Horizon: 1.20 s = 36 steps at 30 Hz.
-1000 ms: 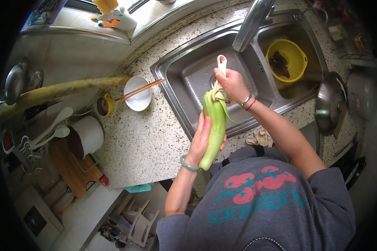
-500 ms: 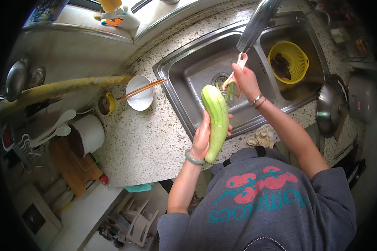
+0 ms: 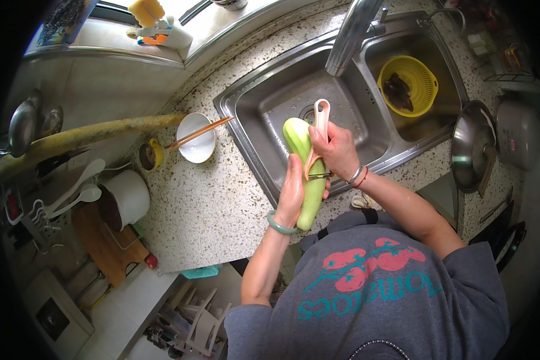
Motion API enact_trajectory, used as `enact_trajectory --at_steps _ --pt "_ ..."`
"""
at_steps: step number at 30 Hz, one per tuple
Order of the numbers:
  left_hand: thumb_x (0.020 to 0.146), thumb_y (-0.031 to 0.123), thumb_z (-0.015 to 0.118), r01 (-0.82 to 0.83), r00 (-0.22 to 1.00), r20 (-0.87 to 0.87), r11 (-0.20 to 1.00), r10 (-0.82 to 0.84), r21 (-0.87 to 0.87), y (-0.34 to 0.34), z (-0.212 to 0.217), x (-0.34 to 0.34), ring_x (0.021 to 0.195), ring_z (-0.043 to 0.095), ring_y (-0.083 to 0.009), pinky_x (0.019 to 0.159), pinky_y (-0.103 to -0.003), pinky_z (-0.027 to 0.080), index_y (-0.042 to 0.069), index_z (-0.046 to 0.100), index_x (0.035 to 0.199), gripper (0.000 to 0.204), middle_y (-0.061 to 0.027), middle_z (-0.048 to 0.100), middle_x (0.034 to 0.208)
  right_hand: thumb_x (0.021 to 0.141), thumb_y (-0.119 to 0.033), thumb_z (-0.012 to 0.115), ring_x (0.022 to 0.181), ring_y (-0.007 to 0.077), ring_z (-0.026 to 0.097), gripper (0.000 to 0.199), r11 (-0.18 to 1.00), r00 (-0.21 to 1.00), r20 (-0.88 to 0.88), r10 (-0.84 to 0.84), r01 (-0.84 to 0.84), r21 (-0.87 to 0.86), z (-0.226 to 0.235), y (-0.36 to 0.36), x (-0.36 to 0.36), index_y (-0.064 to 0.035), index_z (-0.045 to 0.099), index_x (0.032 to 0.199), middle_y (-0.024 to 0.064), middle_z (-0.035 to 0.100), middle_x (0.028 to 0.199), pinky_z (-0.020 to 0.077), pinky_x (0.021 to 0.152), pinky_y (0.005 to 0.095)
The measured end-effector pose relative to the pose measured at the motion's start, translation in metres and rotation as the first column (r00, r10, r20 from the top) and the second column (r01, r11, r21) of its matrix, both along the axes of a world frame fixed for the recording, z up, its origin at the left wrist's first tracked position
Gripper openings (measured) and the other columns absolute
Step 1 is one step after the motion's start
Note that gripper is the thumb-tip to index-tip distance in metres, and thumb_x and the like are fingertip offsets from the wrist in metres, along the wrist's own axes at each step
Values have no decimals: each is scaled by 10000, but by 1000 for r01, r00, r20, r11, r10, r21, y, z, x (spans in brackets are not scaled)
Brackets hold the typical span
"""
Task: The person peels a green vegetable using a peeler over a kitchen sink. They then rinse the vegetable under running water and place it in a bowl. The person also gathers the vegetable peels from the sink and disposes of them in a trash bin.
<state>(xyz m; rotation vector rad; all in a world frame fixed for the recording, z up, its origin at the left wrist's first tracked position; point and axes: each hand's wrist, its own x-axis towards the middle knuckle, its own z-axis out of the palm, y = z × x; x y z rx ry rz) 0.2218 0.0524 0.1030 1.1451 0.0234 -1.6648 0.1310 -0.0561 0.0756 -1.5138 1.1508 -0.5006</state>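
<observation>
A long pale-green gourd [image 3: 312, 204] lies in my left hand [image 3: 292, 195], which is wrapped round it at the near rim of the sink. Its upper end is a lighter green, with peeled strips; the lower end has smoother skin. My right hand [image 3: 340, 153] grips a pink-handled peeler [image 3: 321, 117], whose head rests against the gourd about halfway along. The handle points up and away, over the left basin [image 3: 264, 120] of the steel sink. The fingers of my left hand are partly hidden behind the gourd.
A metal tap [image 3: 349, 48] reaches over the left basin. In the right basin sits a yellow colander [image 3: 425, 90] holding something dark. Left of the sink stands a white bowl [image 3: 203, 149] with chopsticks [image 3: 192, 137] across it. A pot lid [image 3: 469, 144] lies at the right.
My right hand has brought the peeler down and left from above the basin onto the gourd. Green peel that hung from it no longer shows. My left hand holds the gourd almost as before.
</observation>
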Motion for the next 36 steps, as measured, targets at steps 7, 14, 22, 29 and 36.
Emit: enact_trajectory --at_steps 7,14,22,29,36 --pt "987 563 240 125 992 -21 992 -126 -30 13 9 3 656 566 -194 489 -281 483 61 425 1221 584 -96 539 864 900 -376 590 512 178 571 408 995 990 101 -103 101 21 -3 -20 12 -12 582 718 95 576 574 437 516 335" --pt "1002 528 235 188 982 42 980 -186 -61 20 13 9 608 556 -194 472 -286 473 74 400 1206 524 -120 548 809 944 -323 565 559 46 436 392 991 985 164 -51 29 131 -5 -36 23 -28 543 686 -24 498 591 356 502 262" --pt "963 546 352 216 976 40 974 -214 -68 32 10 17 672 593 -208 493 -296 501 137 294 1355 569 -115 553 945 889 -398 578 560 125 565 440 961 999 46 -16 2 276 -54 -50 31 -9 639 692 54 609 595 436 550 302" --pt "845 434 669 160 987 45 964 -154 -214 40 -8 9 887 613 -192 751 -336 547 131 228 1438 800 -80 512 1157 913 -402 571 645 106 598 421 951 989 27 -147 133 279 -75 -72 9 -12 646 772 34 648 702 460 605 285" --pt "817 184 763 248 827 551 950 -107 -188 28 -30 7 877 622 -183 746 -321 540 94 294 1354 719 -88 508 1152 935 -417 562 600 43 505 401 897 933 268 -239 106 430 7 -45 1 -52 587 771 -41 559 666 402 547 231"
